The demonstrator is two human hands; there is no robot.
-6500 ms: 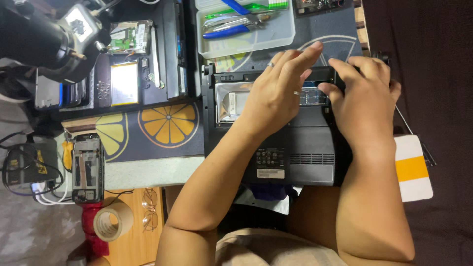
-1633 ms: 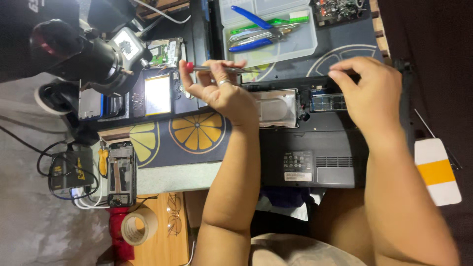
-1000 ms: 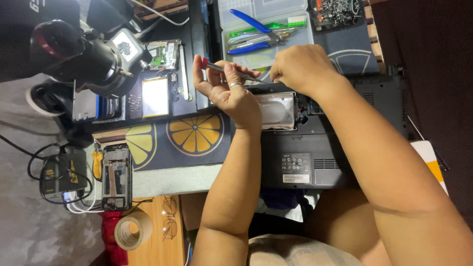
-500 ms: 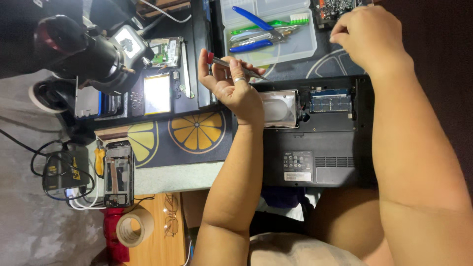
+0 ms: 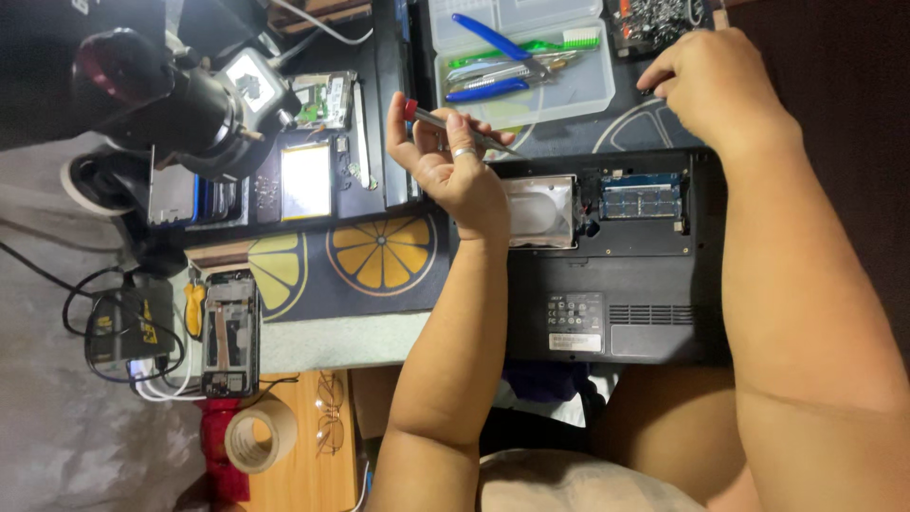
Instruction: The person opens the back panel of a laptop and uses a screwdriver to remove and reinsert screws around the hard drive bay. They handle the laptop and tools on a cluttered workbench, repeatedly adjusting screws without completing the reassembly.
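Observation:
A black laptop (image 5: pixel 616 303) lies bottom side up with its cover off, showing a silver drive bay (image 5: pixel 540 210) and a memory module (image 5: pixel 643 199). My left hand (image 5: pixel 455 171) is raised over the laptop's left edge and grips a slim screwdriver (image 5: pixel 428 116) with a red cap, tip pointing toward the laptop. My right hand (image 5: pixel 706 90) is beyond the laptop's far edge, fingertips pinched together on the dark mat beside a tray of small parts (image 5: pixel 654 19). Anything between those fingertips is hidden.
A clear plastic box (image 5: pixel 578 85) holds blue-handled pliers (image 5: pixel 488 36) and a green toothbrush. A black camera (image 5: pixel 180 104) stands at left above a citrus-print mat (image 5: pixel 379 251). An opened phone (image 5: pixel 227 332), a tape roll (image 5: pixel 256 436) and glasses (image 5: pixel 327 427) lie nearby.
My right hand left the laptop and moved across to the far mat by the parts tray. My left hand lifted off the laptop and took up the screwdriver, holding it raised.

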